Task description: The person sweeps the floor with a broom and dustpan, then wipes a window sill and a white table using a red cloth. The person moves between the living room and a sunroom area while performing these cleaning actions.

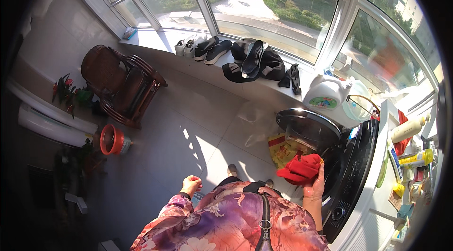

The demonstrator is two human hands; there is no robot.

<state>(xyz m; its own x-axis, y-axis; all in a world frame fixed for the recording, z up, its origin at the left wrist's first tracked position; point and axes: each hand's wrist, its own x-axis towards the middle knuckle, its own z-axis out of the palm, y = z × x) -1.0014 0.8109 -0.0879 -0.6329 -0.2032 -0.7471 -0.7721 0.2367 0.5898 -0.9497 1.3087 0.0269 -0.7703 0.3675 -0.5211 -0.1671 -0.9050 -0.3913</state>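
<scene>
A bundled red cloth (pixel 300 169) rests in my right hand (pixel 316 184), which grips it from the right, beside the black front-loading washing machine (pixel 354 166). The machine's round door (pixel 308 127) stands open beyond the cloth. My left hand (pixel 191 184) is in front of my body at the left, its fingers curled; whether anything small is between them I cannot tell. Under the door lies a yellow and red printed bag (pixel 279 150) on the floor, partly hidden by the door and the cloth.
Shoes (pixel 217 51) and black clothing (pixel 272 65) lie on the windowsill, with a white detergent jug (pixel 325 90) farther right. Bottles, including a pump bottle (pixel 407 130), crowd the counter at right. At left are a brown rocking chair (pixel 122 83) and a red-rimmed bucket (pixel 108 139).
</scene>
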